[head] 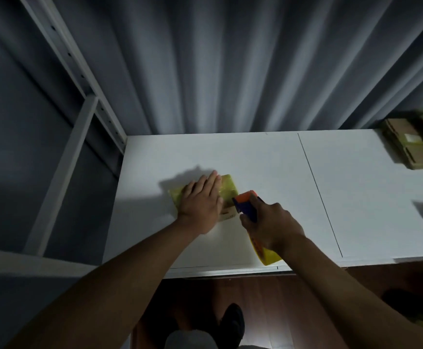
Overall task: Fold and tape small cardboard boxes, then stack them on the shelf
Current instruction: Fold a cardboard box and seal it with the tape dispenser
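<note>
I see the small cardboard box lying on the white desk, toward its left part, its top shiny with yellowish tape. My left hand lies flat on top of the box, palm down, fingers straight and close together, pointing away from me, pressing on it and curled around nothing. The hand covers most of the box; only its far right corner, a strip at the left edge and a bit of the near side show.

My right hand grips a tape dispenser, its fingers wrapped around the dark blue handle. The dispenser's orange front end sits at the box's right near edge, touching it or just beside it; I cannot tell which. A yellow roll of tape sticks out below my right wrist, at the back of the dispenser.

At the far right of the desk, well apart from my hands, a stack of flat cardboard lies blurred near the edge of the view. A thin seam runs across the desk between that stack and my hands. Grey curtain folds hang behind the desk, and a pale metal shelf frame stands to the left. Below the desk edge I see dark wooden floor and a black shoe.
</note>
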